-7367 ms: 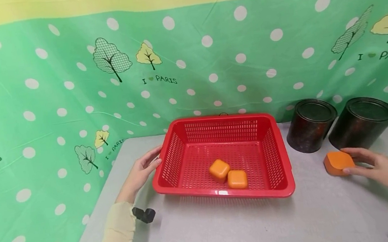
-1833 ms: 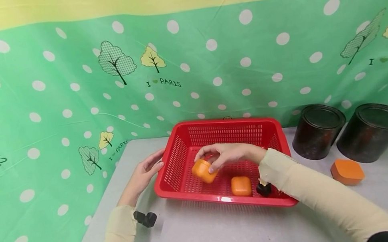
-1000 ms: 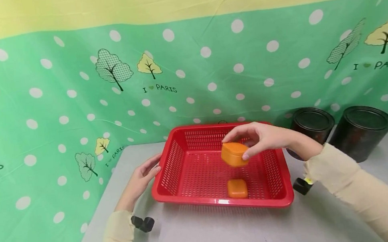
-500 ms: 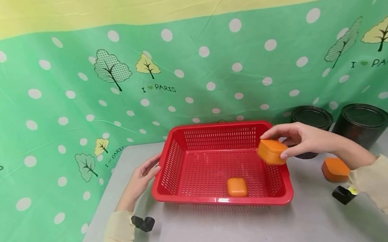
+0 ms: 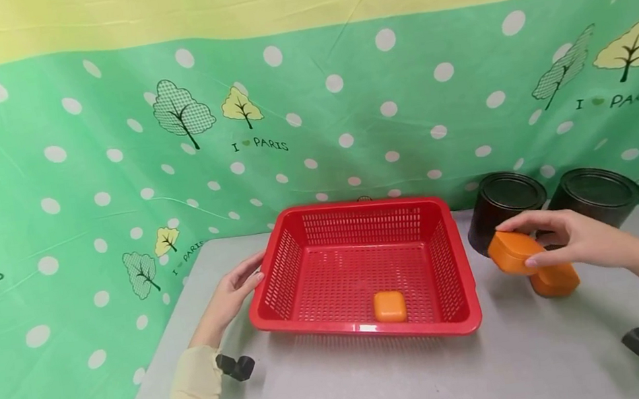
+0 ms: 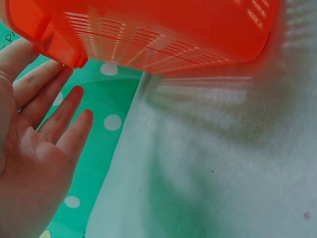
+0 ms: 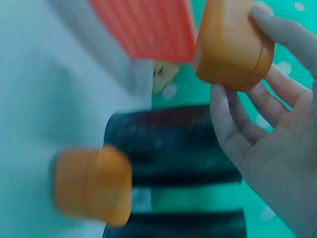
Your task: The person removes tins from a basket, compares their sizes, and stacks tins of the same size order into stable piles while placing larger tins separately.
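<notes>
My right hand (image 5: pixel 578 237) pinches a small orange lidded box (image 5: pixel 514 251) between thumb and fingertips, held up right of the basket. In the right wrist view, a seam runs around this rounded box (image 7: pixel 233 44). Below and partly behind it, a second orange box (image 5: pixel 557 281) stands on the table. A third one (image 5: pixel 390 306) lies inside the red plastic basket (image 5: pixel 365 329), near its front wall. My left hand (image 5: pixel 229 300) rests at the basket's left rim; the left wrist view shows its fingers (image 6: pixel 62 116) fairly straight, some fingertips touching the rim's underside.
Two black cans (image 5: pixel 502 200) with lids stand at the back right, the farther-right can (image 5: pixel 596 192) partly behind my right hand. The grey table (image 5: pixel 343 389) ends at a green dotted cloth (image 5: pixel 306 94) behind and at left.
My right hand has lifted one orange box out of the basket and carried it right, over the basket's right rim toward the other orange box. The left hand stays at the basket.
</notes>
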Motion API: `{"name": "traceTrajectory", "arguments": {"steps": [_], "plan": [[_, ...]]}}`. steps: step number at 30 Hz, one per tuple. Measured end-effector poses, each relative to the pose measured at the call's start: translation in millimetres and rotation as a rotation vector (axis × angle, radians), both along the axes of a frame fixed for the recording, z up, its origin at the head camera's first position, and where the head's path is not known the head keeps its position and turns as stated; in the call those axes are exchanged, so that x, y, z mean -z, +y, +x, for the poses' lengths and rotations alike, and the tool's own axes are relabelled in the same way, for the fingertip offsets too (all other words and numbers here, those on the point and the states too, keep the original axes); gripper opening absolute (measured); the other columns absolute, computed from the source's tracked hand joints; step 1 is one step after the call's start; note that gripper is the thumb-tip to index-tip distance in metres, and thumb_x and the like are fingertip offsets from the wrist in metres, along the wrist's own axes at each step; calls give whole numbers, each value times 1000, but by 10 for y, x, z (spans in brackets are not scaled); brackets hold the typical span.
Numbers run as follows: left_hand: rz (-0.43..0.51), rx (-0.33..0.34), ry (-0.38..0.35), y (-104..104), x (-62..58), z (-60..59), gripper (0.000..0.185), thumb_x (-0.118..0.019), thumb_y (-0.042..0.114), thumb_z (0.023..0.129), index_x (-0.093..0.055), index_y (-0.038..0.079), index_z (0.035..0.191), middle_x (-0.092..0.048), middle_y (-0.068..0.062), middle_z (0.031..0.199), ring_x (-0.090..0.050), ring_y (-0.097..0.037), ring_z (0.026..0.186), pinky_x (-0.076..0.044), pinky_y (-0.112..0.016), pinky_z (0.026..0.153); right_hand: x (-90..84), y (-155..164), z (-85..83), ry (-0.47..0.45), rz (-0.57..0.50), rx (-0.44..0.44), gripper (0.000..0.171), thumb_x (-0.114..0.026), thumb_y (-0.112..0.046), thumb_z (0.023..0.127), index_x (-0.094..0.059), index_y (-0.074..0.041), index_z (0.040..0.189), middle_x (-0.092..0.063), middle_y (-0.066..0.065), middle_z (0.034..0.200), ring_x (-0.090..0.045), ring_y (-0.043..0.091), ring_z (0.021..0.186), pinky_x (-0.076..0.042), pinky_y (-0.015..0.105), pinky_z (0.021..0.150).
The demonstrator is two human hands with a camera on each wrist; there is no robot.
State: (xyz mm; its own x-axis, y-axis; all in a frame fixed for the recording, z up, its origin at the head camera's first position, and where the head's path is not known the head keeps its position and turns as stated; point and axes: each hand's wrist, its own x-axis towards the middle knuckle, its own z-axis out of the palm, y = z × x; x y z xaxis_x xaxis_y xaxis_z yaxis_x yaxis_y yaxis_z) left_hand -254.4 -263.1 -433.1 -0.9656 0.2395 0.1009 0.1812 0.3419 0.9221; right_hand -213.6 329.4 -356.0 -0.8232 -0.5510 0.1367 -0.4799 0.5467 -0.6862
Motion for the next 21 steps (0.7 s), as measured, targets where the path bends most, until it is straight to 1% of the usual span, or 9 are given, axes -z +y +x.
{"name": "traceTrajectory", "arguments": {"steps": [4, 6, 8, 11, 14, 18, 21], "plan": [[5, 5, 6, 2, 4, -7, 54, -56, 22, 102, -41, 6, 151, -41, -16, 157, -37, -34, 147, -38, -4, 101, 129, 164, 70, 37, 59, 87, 51, -77, -9, 84, -59, -13, 132, -61, -27, 116, -64, 1, 93, -56, 18, 76], [4, 5, 5, 6, 5, -9, 54, -57, 23, 102, -41, 6, 151, -41, -16, 157, -37, -34, 147, -38, -4, 100, 205, 236, 93, 54, 95, 143, 51, -80, -13, 82, -61, -14, 130, -60, -30, 114, -62, -2, 91, -55, 18, 73], [4, 9, 5, 4, 5, -5, 54, -56, 23, 102, -41, 6, 151, -41, -16, 157, -37, -34, 147, -38, -5, 101, 267, 304, 97, 72, 126, 180, 52, -82, -16, 81, -62, -14, 128, -58, -32, 112, -59, -6, 90, -55, 18, 71], [3, 7, 0, 5, 6, -6, 54, -57, 24, 102, -42, 7, 151, -42, -16, 157, -38, -32, 146, -39, -6, 101, 345, 380, 95, 108, 166, 235, 53, -85, -19, 77, -64, -13, 125, -57, -30, 110, -55, -10, 90, -53, 17, 69], [-5, 3, -7, 7, 4, -6, 54, -57, 25, 102, -42, 8, 151, -43, -15, 157, -40, -29, 145, -40, -7, 102, 398, 439, 94, 118, 205, 284, 54, -87, -23, 75, -65, -12, 123, -57, -29, 108, -51, -15, 89, -52, 16, 68], [-11, -7, -28, 10, -7, -1, 55, -58, 28, 101, -42, 12, 152, -44, -11, 157, -41, -26, 146, -40, -7, 101, 449, 499, 96, 116, 248, 314, 55, -88, -30, 74, -66, -14, 123, -51, -36, 107, -46, -19, 91, -48, 14, 69], [-13, -13, -40, 12, -14, 4, 56, -59, 30, 101, -43, 14, 152, -44, -9, 157, -40, -26, 146, -40, -7, 101, 490, 540, 96, 142, 246, 310, 55, -88, -29, 73, -66, -14, 122, -47, -41, 108, -44, -20, 93, -45, 10, 70]]}}
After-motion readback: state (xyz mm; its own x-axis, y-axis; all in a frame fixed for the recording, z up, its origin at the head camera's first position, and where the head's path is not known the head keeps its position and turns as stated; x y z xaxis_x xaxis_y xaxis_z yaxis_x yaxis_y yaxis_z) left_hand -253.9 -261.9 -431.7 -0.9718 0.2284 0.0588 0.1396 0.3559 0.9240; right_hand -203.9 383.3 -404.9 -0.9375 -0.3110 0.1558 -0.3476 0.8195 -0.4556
